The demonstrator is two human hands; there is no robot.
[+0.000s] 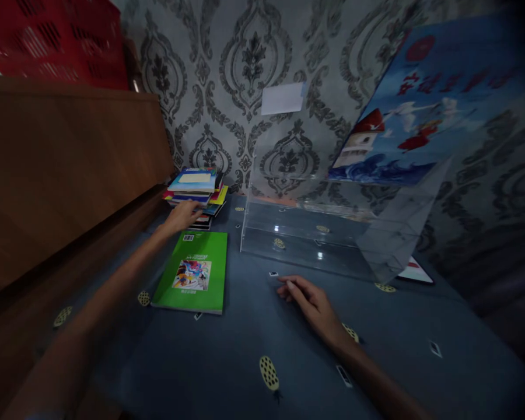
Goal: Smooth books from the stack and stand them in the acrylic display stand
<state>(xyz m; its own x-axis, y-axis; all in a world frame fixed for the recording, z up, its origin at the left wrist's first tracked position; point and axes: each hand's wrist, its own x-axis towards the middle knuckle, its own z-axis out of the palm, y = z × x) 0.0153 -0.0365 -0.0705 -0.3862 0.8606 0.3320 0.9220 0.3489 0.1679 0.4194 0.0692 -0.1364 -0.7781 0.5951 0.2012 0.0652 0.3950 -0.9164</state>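
Observation:
At the left, my left hand [184, 216] reaches to the front of a stack of books [195, 182], its fingers stretched out and touching or very near the edges. No book is clearly gripped by it. A green book [201, 251] with a picture in the middle of its cover lies flat just in front of the stack, below my left hand. My right hand [308, 300] hovers over or rests on the tablecloth, right of the green book, its fingers loosely bent and nothing visible in them.
A clear acrylic box [306, 256] stands behind my right hand. A blue illustrated book or board [402, 128] leans at its upper right. A wooden panel [70, 157] borders the left side, with a red plastic crate [56, 46] on top. A patterned dark cloth [227, 361] covers the table.

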